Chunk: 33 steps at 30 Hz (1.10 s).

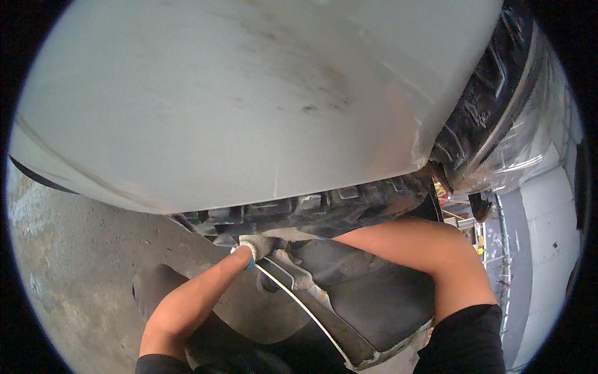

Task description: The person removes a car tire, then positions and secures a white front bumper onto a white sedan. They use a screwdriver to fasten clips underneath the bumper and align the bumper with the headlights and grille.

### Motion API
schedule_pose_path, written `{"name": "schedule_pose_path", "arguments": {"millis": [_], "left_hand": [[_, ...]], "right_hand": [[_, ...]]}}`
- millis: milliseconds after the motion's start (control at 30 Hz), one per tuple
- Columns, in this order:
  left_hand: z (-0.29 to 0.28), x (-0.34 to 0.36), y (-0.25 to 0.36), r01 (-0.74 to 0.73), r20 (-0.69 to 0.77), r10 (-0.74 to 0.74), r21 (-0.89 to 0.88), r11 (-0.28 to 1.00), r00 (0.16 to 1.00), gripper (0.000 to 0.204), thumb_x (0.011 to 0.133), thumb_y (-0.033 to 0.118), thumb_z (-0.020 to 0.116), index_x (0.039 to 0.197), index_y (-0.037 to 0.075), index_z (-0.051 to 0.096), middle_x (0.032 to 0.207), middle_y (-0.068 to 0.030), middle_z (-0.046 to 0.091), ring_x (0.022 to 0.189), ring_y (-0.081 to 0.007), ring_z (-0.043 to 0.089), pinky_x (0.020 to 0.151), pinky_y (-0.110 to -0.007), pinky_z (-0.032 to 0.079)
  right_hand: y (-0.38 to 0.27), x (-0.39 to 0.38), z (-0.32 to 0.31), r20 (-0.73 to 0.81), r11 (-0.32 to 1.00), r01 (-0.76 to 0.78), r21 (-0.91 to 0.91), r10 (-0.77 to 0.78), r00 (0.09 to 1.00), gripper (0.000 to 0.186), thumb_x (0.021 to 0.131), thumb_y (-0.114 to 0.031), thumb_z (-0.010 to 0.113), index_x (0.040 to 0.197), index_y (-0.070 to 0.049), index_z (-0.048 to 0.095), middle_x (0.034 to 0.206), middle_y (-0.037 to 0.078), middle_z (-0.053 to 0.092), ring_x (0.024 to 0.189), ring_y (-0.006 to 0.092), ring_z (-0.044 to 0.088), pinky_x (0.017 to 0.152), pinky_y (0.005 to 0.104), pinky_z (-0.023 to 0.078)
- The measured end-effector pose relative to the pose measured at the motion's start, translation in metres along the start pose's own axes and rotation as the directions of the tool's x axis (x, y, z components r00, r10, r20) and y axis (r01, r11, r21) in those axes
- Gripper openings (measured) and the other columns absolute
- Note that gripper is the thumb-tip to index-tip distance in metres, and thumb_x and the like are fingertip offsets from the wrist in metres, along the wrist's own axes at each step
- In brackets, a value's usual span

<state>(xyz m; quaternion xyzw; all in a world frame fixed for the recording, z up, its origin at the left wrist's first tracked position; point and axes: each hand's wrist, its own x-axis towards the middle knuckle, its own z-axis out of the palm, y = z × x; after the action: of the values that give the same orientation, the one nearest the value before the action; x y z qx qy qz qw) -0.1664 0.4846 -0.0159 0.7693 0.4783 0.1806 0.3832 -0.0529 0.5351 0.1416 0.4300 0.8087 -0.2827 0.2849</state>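
Near-right of my white-gloved left hand (258, 245), a dark, white-rimmed curved panel (331, 320) looks stiff — best rim-held; either hand's grip I can't tell.

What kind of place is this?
Probably a vehicle repair workshop: a scuffed pale body panel partly hides a chunky-treaded tyre, and the grey floor looks like bare, stained concrete.
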Motion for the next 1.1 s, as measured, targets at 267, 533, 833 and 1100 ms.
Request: {"name": "schedule_pose_path", "arguments": {"millis": [267,533,833,1100], "left_hand": [[0.000,0.004,-0.004,0.143,0.108,-0.131,-0.111,0.983,0.985,0.034,0.088,0.016,0.052,0.119,0.015,0.067,0.123,-0.0118,0.065,0.114,-0.0336,0.060,0.097,-0.039,0.049],[0.077,0.040,-0.048,-0.006,-0.133,0.037,0.224,0.975,0.990,0.033,0.089,0.017,0.052,0.117,0.012,0.069,0.127,-0.0069,0.064,0.116,-0.0269,0.061,0.095,-0.039,0.048],[-0.002,0.003,-0.007,0.032,0.144,-0.047,0.104,0.994,0.988,0.038,0.093,0.019,0.046,0.128,0.021,0.061,0.133,-0.0084,0.059,0.119,-0.0319,0.056,0.100,-0.040,0.046],[0.028,0.015,-0.021,0.137,-0.066,-0.137,-0.001,0.991,0.988,0.036,0.094,0.024,0.047,0.127,0.022,0.061,0.129,-0.0085,0.062,0.116,-0.0343,0.058,0.101,-0.040,0.046]], "right_hand": [[0.002,0.007,0.002,-0.003,1.000,0.020,-0.014,-0.020,1.000,0.038,0.094,-0.031,0.051,0.118,-0.002,0.057,0.113,0.015,0.061,0.102,0.0269,0.056,0.092,0.0406,0.044],[-0.004,0.004,-0.006,0.008,1.000,0.026,-0.007,-0.026,1.000,0.038,0.095,-0.032,0.051,0.118,-0.002,0.057,0.114,0.015,0.061,0.102,0.0267,0.056,0.092,0.0404,0.044],[0.005,0.007,0.003,0.008,0.999,0.030,0.023,-0.030,1.000,0.038,0.095,-0.032,0.051,0.118,-0.003,0.058,0.114,0.014,0.061,0.102,0.0264,0.056,0.092,0.0401,0.044],[0.007,0.001,-0.001,0.018,1.000,0.027,0.014,-0.028,0.999,0.038,0.095,-0.033,0.052,0.118,-0.003,0.058,0.115,0.014,0.061,0.102,0.0261,0.056,0.093,0.0399,0.044]]}}
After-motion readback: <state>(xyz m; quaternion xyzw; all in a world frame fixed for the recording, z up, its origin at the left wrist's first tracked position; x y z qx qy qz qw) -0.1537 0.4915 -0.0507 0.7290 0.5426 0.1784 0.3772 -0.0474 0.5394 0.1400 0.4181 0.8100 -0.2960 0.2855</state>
